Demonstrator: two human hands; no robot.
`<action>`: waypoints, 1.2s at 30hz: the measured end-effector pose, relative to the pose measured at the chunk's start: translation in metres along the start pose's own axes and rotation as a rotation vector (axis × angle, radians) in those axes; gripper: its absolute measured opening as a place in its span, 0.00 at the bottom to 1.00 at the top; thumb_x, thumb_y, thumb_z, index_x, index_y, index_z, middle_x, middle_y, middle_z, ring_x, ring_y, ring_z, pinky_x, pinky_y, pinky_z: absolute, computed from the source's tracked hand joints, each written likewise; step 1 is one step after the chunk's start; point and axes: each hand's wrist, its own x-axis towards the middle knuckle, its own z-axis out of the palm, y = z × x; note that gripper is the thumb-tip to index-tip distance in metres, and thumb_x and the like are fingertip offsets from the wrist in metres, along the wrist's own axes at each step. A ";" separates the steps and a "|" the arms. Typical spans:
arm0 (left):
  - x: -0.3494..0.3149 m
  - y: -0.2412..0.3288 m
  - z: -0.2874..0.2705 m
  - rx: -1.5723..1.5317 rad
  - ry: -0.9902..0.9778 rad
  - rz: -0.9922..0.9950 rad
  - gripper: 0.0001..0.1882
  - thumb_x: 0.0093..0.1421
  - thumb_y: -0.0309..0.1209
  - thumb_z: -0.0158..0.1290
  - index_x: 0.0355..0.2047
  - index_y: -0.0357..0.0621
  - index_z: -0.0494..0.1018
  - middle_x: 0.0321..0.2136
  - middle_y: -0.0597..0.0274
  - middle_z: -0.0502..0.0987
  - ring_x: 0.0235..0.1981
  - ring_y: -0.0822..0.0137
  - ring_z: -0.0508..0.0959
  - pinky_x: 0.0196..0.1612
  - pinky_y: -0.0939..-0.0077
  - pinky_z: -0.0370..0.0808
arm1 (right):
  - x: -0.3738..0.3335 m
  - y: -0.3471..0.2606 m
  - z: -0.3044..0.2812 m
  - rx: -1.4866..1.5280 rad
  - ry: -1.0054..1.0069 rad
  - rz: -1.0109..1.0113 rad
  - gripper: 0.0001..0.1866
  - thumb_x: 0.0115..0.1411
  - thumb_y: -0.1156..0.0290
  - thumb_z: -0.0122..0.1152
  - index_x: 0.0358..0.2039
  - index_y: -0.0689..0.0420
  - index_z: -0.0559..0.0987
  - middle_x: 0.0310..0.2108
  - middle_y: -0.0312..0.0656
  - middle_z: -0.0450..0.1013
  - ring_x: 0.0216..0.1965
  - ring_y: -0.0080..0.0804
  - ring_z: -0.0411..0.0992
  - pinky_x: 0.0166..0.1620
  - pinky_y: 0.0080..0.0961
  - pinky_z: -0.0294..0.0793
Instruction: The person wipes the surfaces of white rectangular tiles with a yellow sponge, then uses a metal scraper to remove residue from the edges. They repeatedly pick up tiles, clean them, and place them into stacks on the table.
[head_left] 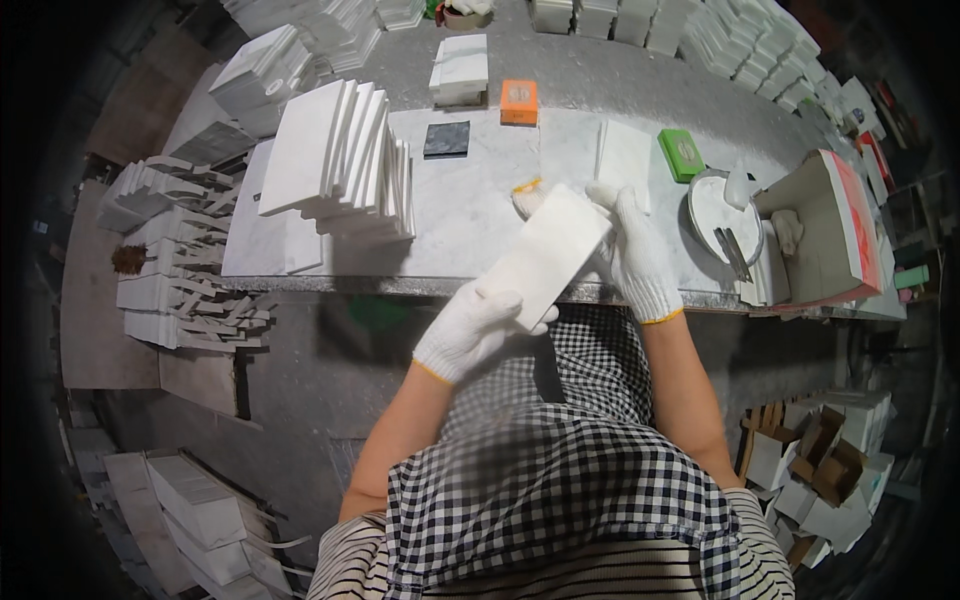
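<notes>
A long white tile (555, 255) is tilted in front of me over the table's front edge. My left hand (470, 325), in a white knit glove with a yellow cuff, is closed on its near end, thumb on top. My right hand (640, 250), gloved alike, closes on the tile's far right corner. Partly hidden behind the tile lies a white cloth item with an orange edge (525, 190). Another white tile (625, 160) rests on the table just beyond my right hand.
Left on the table (470, 220) stands a tall tile stack (335, 150). Farther back are a dark square pad (447, 140), an orange box (519, 102) and a green box (681, 155). At right, a round dish (712, 205) of white paste holds tools beside an open carton (825, 235).
</notes>
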 end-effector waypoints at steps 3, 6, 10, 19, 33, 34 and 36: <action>0.006 -0.006 -0.005 -0.115 -0.049 0.072 0.33 0.64 0.25 0.58 0.66 0.28 0.57 0.57 0.39 0.71 0.55 0.46 0.78 0.52 0.57 0.83 | -0.004 0.011 0.000 -0.011 -0.035 0.034 0.27 0.75 0.52 0.46 0.57 0.64 0.74 0.37 0.36 0.75 0.32 0.18 0.71 0.32 0.14 0.72; 0.006 -0.006 -0.003 -0.221 -0.006 0.110 0.32 0.65 0.23 0.56 0.66 0.29 0.56 0.58 0.39 0.70 0.56 0.46 0.77 0.55 0.56 0.82 | -0.016 0.015 0.014 -0.111 -0.036 0.057 0.22 0.73 0.56 0.51 0.55 0.62 0.74 0.33 0.31 0.73 0.29 0.16 0.69 0.29 0.11 0.67; 0.007 -0.007 -0.008 -0.255 0.007 0.141 0.31 0.65 0.22 0.55 0.65 0.29 0.58 0.57 0.41 0.71 0.55 0.48 0.77 0.57 0.55 0.80 | -0.019 0.013 0.024 -0.153 -0.168 0.098 0.16 0.71 0.60 0.55 0.49 0.59 0.75 0.33 0.32 0.73 0.28 0.18 0.68 0.29 0.17 0.70; 0.008 -0.008 -0.006 -0.082 0.039 0.210 0.29 0.64 0.23 0.56 0.63 0.30 0.61 0.57 0.44 0.73 0.54 0.51 0.78 0.57 0.54 0.79 | -0.024 0.030 0.022 -0.441 -0.203 0.039 0.18 0.71 0.63 0.55 0.52 0.63 0.79 0.37 0.34 0.76 0.37 0.20 0.72 0.42 0.19 0.74; 0.001 -0.006 -0.004 -0.016 0.115 0.152 0.27 0.65 0.22 0.54 0.63 0.30 0.62 0.55 0.43 0.75 0.54 0.53 0.79 0.56 0.56 0.80 | -0.032 0.033 0.028 -0.575 -0.173 -0.030 0.18 0.70 0.63 0.56 0.53 0.63 0.79 0.45 0.37 0.77 0.47 0.22 0.72 0.51 0.20 0.73; 0.001 -0.005 -0.003 -0.018 0.108 0.158 0.27 0.65 0.22 0.54 0.63 0.30 0.62 0.55 0.44 0.74 0.54 0.53 0.78 0.57 0.56 0.80 | -0.032 0.032 0.028 -0.583 -0.172 -0.035 0.18 0.70 0.64 0.56 0.53 0.63 0.79 0.45 0.37 0.77 0.47 0.22 0.72 0.51 0.20 0.73; 0.001 -0.004 -0.002 -0.022 0.094 0.170 0.27 0.65 0.22 0.54 0.64 0.31 0.62 0.56 0.44 0.74 0.54 0.53 0.78 0.57 0.56 0.80 | -0.033 0.030 0.030 -0.560 -0.177 -0.015 0.18 0.70 0.64 0.55 0.53 0.64 0.79 0.45 0.37 0.77 0.47 0.22 0.72 0.51 0.20 0.73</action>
